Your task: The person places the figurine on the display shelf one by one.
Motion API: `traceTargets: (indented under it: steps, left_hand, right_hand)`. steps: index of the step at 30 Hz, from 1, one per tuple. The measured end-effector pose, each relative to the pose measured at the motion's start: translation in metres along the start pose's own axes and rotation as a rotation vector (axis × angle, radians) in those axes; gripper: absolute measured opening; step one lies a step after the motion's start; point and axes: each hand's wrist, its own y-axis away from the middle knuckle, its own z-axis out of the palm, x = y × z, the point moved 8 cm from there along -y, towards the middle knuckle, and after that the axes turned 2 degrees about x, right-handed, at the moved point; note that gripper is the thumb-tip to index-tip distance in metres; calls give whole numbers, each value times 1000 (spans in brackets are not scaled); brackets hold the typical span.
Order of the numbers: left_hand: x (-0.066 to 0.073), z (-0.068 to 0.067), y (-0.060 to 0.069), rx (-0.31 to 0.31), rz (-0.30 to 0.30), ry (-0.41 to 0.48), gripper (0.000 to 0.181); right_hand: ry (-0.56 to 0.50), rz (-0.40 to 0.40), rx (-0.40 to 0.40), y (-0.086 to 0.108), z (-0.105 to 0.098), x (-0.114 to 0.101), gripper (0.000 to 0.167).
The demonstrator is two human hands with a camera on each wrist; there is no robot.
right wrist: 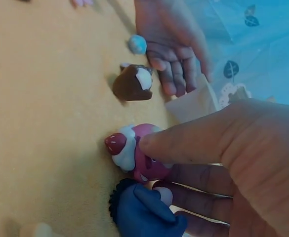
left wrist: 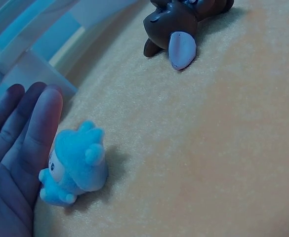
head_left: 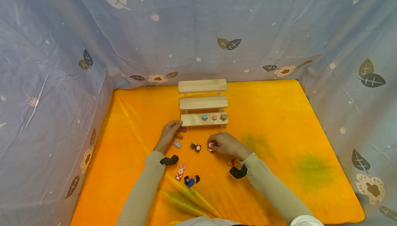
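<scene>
My right hand (head_left: 227,143) pinches a small pink figurine with a white-and-red strawberry cap (right wrist: 144,150) between thumb and fingers, low over the yellow cloth. Against its lower fingers is a dark-blue figurine with a black mane (right wrist: 146,212), which the hand hides in the head view. My left hand (head_left: 169,135) is at the left end of a three-step wooden stand (head_left: 203,102), its fingers straight and its thumb near the lowest step's corner. Beside those fingers stands a light-blue figurine (left wrist: 80,163). A brown figurine (head_left: 195,146) lies between the hands.
Three little figurines, including a pink one (head_left: 214,117), stand on the right half of the lowest step. Nearer me lie a pink rabbit figurine (head_left: 180,172) and a blue-clothed figurine (head_left: 192,180). A red-and-tan figurine (head_left: 231,161) is partly under the right wrist. Patterned curtains (head_left: 198,29) surround the cloth.
</scene>
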Motion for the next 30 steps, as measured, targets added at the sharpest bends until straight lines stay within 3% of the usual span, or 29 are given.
traceTargets:
  steps: [11, 17, 23, 30]
  left_hand:
    - [1, 0, 0, -14, 11, 0, 44]
    - [0, -1, 1, -11, 4, 9, 40]
    - [-1, 0, 0, -5, -2, -2, 43]
    - [-1, -1, 1, -2, -6, -11, 41]
  right_hand:
    - [-21, -15, 15, 0, -1, 0, 11]
    - [-226, 12, 30, -1, -1, 6, 14]
    - [-342, 19, 22, 1, -1, 8, 17]
    - [-449, -42, 28, 6, -6, -2, 45]
